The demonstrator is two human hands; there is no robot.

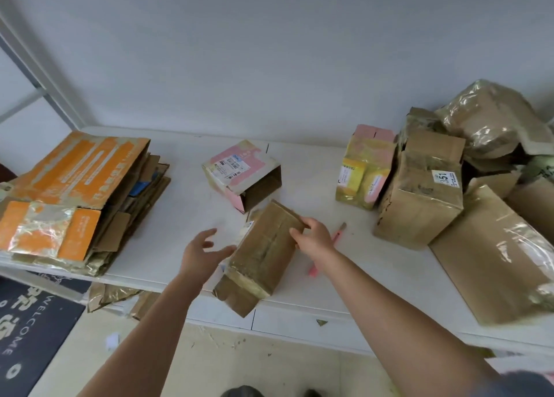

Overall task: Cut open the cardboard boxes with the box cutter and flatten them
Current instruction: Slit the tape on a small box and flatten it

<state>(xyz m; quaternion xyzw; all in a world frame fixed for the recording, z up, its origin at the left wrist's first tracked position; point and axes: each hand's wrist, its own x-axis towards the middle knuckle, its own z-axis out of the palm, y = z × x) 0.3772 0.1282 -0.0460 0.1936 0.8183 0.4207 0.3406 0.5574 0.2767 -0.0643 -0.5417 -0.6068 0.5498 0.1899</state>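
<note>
At table's edge [299,303], hands (right [314,239]) grip overhanging box [263,253].

There is one view only, from the camera on my head, looking forward and down over the white worktop [314,169]. It sits close: my forearms run in from the bottom edge, and my hands reach the worktop's near half. The wide lens bends the worktop's near edge. Beyond the worktop the view faces a plain wall [269,52]; below its near edge a strip of floor [239,360] shows.
</note>
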